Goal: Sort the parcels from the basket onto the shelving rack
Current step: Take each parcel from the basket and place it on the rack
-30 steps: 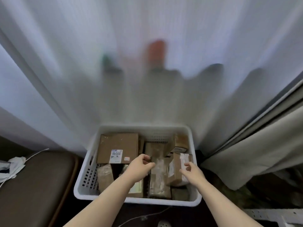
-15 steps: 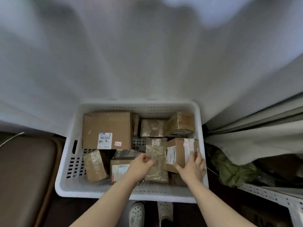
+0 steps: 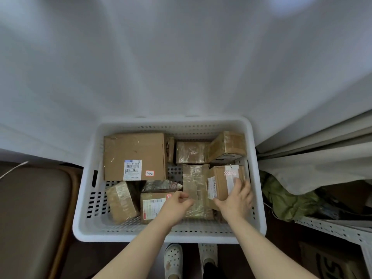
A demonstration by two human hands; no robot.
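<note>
parcels crowd basket, bare floor gap centre

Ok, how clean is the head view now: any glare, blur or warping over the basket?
Head view: basket in focus, soft light; clear tape glints on the taped parcel; the label on the big parcel shows a barcode, fine print too small; wide-angle lens bows the rim; bright patch on the curtain, top right.

Bare left forearm, bare right forearm, white clogs dotted with round holes

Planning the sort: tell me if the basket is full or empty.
Partly full: basket holds several cardboard parcels, its perforated floor showing between them.
</note>
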